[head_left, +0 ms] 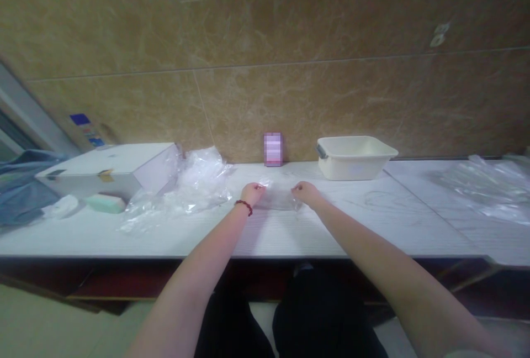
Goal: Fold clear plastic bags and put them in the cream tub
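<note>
Between my two hands a clear plastic bag (276,199) is stretched just over the white tabletop. My left hand (252,193), with a dark red beaded bracelet at the wrist, pinches the bag's left side. On the opposite side my right hand (305,192) has its fingers closed on the bag's right edge. A heap of crumpled clear plastic bags (199,181) lies to the left of my left hand. Behind the hands, a small pinkish-purple item (273,149), blurred out, stands against the wall.
A cream plastic basin (356,159) with a grey handle stands at the back right. More clear plastic (492,187) lies at far right. To the left are a white box (111,162), a pale green block (105,203) and blue cloth (28,192). The table's front edge (165,257) runs below.
</note>
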`<state>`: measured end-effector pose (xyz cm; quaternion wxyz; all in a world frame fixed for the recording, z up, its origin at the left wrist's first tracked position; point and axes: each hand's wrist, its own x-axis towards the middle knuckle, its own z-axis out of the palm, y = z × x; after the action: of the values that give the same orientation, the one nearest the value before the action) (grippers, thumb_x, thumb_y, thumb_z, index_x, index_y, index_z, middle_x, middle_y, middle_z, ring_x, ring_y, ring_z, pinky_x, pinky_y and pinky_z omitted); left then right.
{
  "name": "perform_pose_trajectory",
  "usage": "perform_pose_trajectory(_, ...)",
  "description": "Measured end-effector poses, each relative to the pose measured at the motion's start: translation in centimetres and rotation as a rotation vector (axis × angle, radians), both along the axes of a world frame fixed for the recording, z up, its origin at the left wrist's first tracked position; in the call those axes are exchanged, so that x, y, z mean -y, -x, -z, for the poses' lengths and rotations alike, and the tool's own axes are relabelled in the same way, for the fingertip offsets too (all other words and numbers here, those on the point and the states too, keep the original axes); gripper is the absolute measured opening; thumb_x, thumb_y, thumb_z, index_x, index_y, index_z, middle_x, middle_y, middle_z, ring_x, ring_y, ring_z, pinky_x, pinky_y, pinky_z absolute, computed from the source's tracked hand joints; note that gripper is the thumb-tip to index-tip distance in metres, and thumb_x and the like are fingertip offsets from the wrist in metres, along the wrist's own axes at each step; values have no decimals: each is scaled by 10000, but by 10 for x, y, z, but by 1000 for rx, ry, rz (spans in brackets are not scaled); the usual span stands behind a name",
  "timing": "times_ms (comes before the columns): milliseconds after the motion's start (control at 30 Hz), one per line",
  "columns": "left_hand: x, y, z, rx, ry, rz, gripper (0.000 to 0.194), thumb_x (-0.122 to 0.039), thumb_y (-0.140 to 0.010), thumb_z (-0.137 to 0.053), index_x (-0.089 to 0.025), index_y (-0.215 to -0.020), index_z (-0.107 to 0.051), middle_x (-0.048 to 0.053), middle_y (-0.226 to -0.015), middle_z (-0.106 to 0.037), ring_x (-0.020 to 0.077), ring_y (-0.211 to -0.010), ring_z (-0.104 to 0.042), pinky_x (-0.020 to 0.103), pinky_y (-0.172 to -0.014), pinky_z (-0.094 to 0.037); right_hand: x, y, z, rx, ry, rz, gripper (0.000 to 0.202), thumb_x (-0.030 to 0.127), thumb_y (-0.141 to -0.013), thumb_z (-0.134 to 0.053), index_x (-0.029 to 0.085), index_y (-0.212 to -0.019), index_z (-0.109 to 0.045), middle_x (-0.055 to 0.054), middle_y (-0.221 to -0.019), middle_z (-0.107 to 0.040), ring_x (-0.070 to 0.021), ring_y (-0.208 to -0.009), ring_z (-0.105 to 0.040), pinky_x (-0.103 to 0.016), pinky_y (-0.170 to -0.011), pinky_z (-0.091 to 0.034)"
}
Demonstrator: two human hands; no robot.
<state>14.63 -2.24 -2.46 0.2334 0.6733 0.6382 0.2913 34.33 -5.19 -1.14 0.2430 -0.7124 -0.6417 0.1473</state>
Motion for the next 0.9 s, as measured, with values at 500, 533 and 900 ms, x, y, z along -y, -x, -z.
perform_pose_trajectory(500,15,28,7,306,95,-73,547,-486,-606,-573,-146,-1013,-438,96,-875,-603,144,-699,-574,209,-533,-410,-23,-7,9,52,75,24,146,231,-589,-570,155,-704,-616,-39,-707,-628,-137,-688,-562,-184,-537,-353)
perform_pose_trajectory(533,18,30,7,362,118,-59,551,-476,-589,-594,-148,-1004,-440,91,-851,-603,147,-693,-572,211,-524,-412,-24,-7,9,53,78,24,150,239,-590,-571,155,-706,-616,-38,-702,-627,-135,-690,-561,-182,-539,-351)
perform_pose_trajectory(900,26,13,-3,636,251,-29,361,-83,-637,-582,-126,-953,-411,2,-595,-557,81,-493,-543,231,-556,-466,-27,-11,6,-18,116,43,270,190,-563,-584,152,-830,-584,-2,-572,-586,-101,-555,-532,-174,-504,-352)
